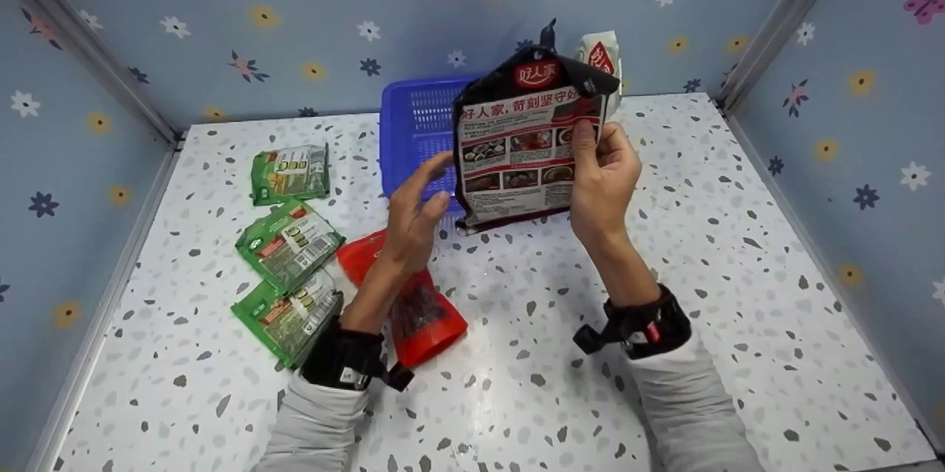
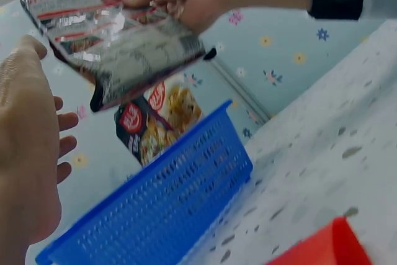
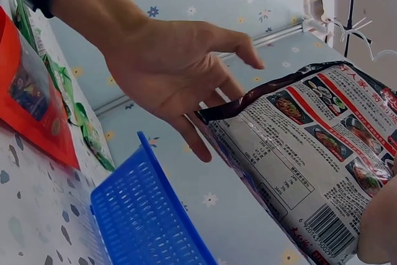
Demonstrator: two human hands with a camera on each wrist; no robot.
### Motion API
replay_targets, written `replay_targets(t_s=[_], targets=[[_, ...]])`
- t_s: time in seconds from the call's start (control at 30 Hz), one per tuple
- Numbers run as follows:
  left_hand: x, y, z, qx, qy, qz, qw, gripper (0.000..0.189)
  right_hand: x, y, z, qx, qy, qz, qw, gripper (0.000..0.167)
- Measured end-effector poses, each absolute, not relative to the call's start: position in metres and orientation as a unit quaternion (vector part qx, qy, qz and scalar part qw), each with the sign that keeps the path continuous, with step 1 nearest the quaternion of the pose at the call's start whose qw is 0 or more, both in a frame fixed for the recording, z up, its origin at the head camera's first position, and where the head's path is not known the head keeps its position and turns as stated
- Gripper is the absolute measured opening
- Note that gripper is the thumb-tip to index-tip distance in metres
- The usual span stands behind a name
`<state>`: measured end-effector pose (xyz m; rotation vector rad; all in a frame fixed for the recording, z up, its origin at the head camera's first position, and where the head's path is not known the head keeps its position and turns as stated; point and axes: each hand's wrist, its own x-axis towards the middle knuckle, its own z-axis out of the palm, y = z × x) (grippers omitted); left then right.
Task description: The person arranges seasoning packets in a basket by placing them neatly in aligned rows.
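My right hand [image 1: 607, 187] grips the right edge of a black, white and red food packet [image 1: 517, 162], its thumb on the printed face. The packet is held up in front of the blue basket [image 1: 399, 139] and hides much of it. At the packet's left edge, my left hand [image 1: 413, 221] has its fingers loosely spread and holds nothing. In the right wrist view, some fingertips of the left hand [image 3: 167, 69] pass behind the packet's corner. A red pouch [image 1: 428, 317] with a see-through window lies on the table below the left forearm.
Three green packets, an upper one [image 1: 291, 173], a middle one [image 1: 290, 244] and a lower one [image 1: 295, 313], lie at the left. A pale packet [image 1: 611, 47] with a red logo stands by the back wall. In the left wrist view, a dark packet [image 2: 133, 122] shows above the basket rim.
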<state>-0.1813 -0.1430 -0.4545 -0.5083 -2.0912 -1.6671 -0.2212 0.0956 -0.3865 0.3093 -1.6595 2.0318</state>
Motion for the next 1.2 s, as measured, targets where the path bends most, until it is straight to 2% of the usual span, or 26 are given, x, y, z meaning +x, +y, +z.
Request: replay_targets(t_s=[0.27, 0.43, 1.2], targets=[[-0.164, -0.121, -0.435, -0.185, -0.672, -0.709, 0.108, 0.073, -0.213, 0.088, -0.383, 0.118, -0.597, 0.758, 0.234, 0.022], [-0.158, -0.114, -0.436, -0.206, -0.654, -0.724, 0.074, 0.069, -0.205, 0.083, -0.384, 0.128, -0.592, 0.764, 0.221, 0.02], [-0.157, -0.104, -0.439, -0.171, -0.674, -0.71, 0.109, 0.053, -0.201, 0.08, -0.388, 0.13, -0.603, 0.759, 0.208, 0.017]])
